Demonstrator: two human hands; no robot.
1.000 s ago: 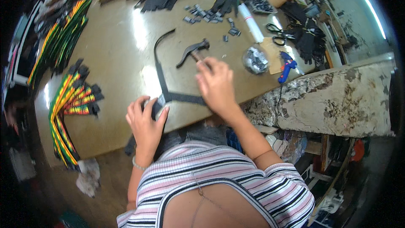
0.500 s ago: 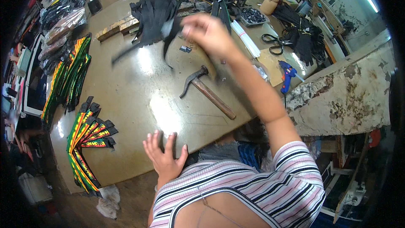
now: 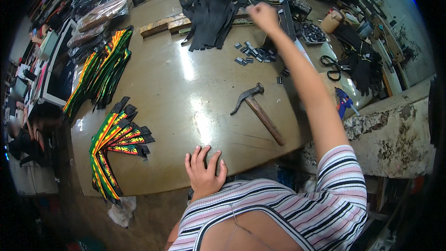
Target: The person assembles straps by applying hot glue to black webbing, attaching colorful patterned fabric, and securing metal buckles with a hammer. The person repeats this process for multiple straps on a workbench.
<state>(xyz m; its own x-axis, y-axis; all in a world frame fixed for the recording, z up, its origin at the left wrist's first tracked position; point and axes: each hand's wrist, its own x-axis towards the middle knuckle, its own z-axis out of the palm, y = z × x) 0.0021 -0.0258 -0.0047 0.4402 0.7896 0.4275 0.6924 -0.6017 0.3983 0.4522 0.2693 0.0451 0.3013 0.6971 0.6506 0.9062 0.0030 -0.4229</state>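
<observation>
My left hand (image 3: 204,171) lies on the near edge of the table (image 3: 162,144), fingers spread and holding nothing. Far across, my right hand (image 3: 264,17) is closed at the right end of a pile of black strips (image 3: 209,21). What its fingers hold, if anything, I cannot make out. Small black clips (image 3: 255,53) are scattered just below that hand. A hammer (image 3: 261,114) with a wooden handle and curved claw lies between my two hands.
Patterned red, yellow and green strips (image 3: 109,146) lie at the left, with a longer bundle (image 3: 104,69) behind. Scissors (image 3: 332,67), a blue glue gun (image 3: 343,102) and a tray of black pieces (image 3: 315,32) are at the right. A wooden bar (image 3: 160,26) lies under the black strips.
My right hand, blurred with a dark strip hanging from it before, has moved farther away and rightward. More of the scattered clips now show. My left hand still rests at the table edge.
</observation>
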